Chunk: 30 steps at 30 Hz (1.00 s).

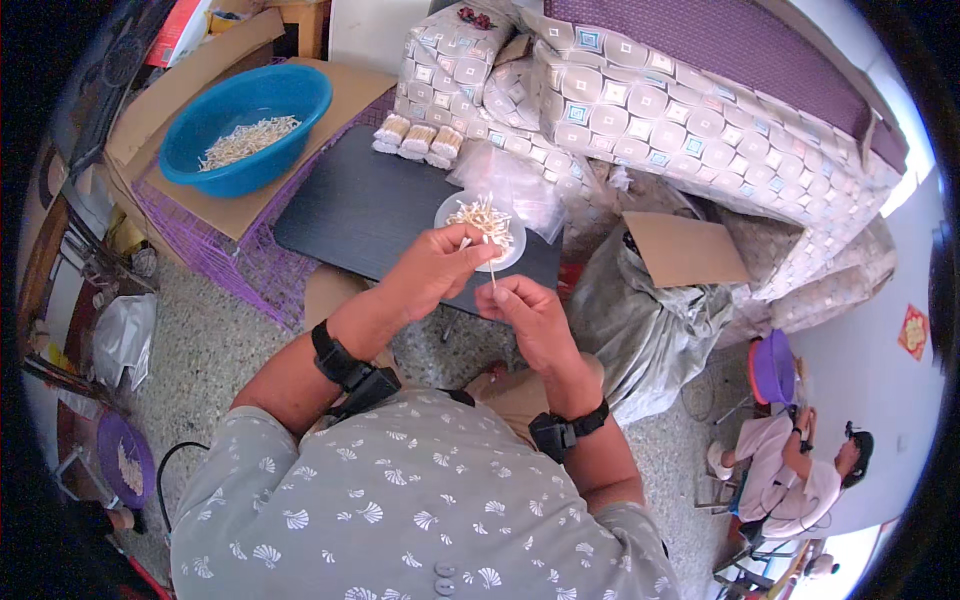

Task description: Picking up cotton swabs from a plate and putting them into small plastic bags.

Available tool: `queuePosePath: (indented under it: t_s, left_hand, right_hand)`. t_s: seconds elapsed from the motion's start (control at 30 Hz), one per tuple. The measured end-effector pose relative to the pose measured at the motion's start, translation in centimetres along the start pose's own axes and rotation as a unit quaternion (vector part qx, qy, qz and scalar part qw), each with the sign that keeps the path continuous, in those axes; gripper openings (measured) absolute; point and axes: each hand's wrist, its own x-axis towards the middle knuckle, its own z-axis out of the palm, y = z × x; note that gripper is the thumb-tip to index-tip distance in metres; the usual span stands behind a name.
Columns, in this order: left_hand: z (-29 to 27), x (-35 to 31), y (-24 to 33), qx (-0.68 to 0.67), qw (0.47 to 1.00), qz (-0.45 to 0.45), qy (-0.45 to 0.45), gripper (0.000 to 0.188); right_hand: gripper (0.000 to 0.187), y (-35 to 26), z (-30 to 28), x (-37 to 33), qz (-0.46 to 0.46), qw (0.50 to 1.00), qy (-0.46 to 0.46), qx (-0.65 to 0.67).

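My left hand (440, 270) is closed in a pinch at the near rim of a small white bowl (518, 240). White cotton tips poke out between its thumb and fingers. One cotton swab (492, 272) stands out below them toward my right hand (530, 314). The right hand's thumb and forefinger are pinched together at the lower end of that swab. A loose heap of cotton swabs (482, 216) fills the bowl, partly hidden by my left fingers.
The bowl stands on a dark table (350, 205) beside clear plastic bags (510, 185) and bundled swabs (418, 138). On cardboard at left sits a blue basin (180, 150) holding more swabs. Right of the table is a grey sack (620, 310) under cardboard (685, 250). Another person (790, 480) sits far right.
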Motion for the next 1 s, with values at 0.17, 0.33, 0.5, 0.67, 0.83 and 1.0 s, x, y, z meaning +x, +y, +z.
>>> queuePosePath:
  t_s: [0.17,0.33,0.5,0.67,0.83,1.0]
  left_hand:
    - [0.5,-0.1,-0.1,0.087,0.996,0.008,0.02,0.014]
    - [0.3,0.5,-1.2,0.176,0.98,0.09,0.016,0.014]
    - [0.6,0.6,-1.5,0.151,0.982,0.115,0.004,0.014]
    - [0.1,0.4,-1.4,0.0,0.998,0.016,-0.063,0.018]
    - [0.8,0.6,-1.3,0.12,0.991,0.064,-0.018,0.018]
    - [0.7,0.8,-1.7,0.154,0.983,0.096,-0.006,0.015]
  right_hand:
    - [0.02,0.9,-0.8,-0.1,0.002,0.999,-0.02,-0.041]
    - [0.02,0.7,-0.1,-0.4,0.001,0.998,0.024,-0.052]
    - [0.02,0.9,-0.2,-0.8,0.005,0.999,0.047,-0.015]
    - [0.019,1.1,-0.3,-1.2,0.015,0.998,0.069,0.003]
    - [0.012,0.8,-0.3,-1.1,-0.018,0.995,0.102,-0.006]
    - [0.005,1.0,-0.7,-1.0,-0.07,0.987,0.142,0.006]
